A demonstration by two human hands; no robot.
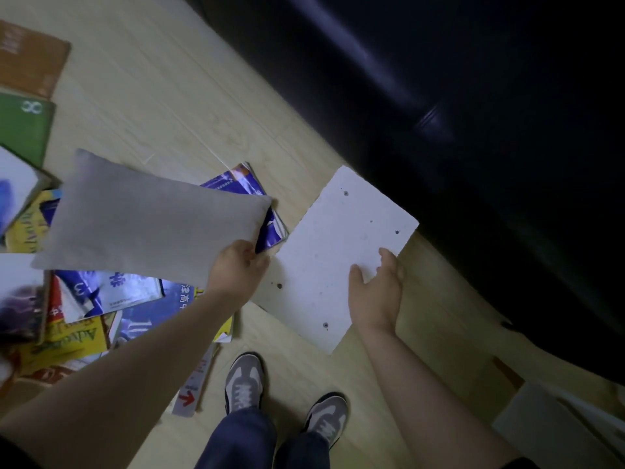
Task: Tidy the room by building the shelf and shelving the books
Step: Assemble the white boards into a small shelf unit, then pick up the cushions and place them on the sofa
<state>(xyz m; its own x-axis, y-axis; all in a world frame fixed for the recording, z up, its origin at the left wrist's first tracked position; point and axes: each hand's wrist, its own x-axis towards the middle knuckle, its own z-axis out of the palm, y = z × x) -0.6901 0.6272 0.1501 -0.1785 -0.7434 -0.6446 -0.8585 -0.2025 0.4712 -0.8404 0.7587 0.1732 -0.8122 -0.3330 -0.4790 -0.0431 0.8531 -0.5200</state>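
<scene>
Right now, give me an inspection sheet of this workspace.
Surface: pale wood floor.
Job's things: white panel with drilled holes, in the right hand; books strewn in a heap at left; another pale board at lower right.
Clutter: grey cushion, held above the books.
Hands: left hand grips the cushion's corner; right hand grips the panel's edge.
Cables: nothing seen.
Surroundings: dark sofa along the right; the person's shoes on the floor.

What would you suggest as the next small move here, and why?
Probably put the grey cushion down on the dark sofa. The left hand grips its corner above the scattered books, while the right hand holds a drilled white panel; assembling the shelf likely needs both hands on it.
</scene>
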